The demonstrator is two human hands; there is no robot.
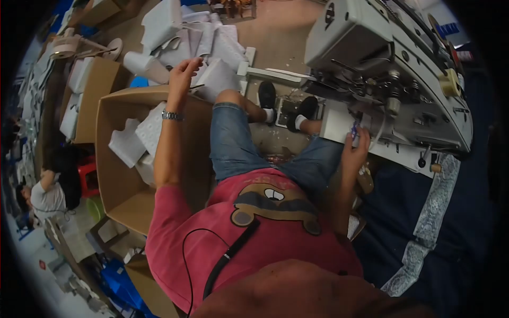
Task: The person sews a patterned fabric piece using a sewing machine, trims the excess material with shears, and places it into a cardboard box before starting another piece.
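My left hand (pixel 184 74), with a metal watch at the wrist, is raised beside the far rim of a large cardboard box (pixel 119 100). Its fingers are bent and drawn together; what they hold, if anything, I cannot make out. White quilted fabric pieces (pixel 151 130) lie inside that box. My right hand (pixel 356 148) rests at the light bed of a sewing machine (pixel 392 79), fingers closed around a small blue-and-white object (pixel 354 127). The hand is below the needle area, at the bed's near edge.
A pile of white fabric pieces (pixel 199 40) lies beyond the box. Another carton (pixel 98 95) stands at the left, and a person in a white shirt (pixel 49 197) sits farther off. A patterned silvery strip (pixel 437 204) hangs at the right. Both feet are near a pedal (pixel 286 111).
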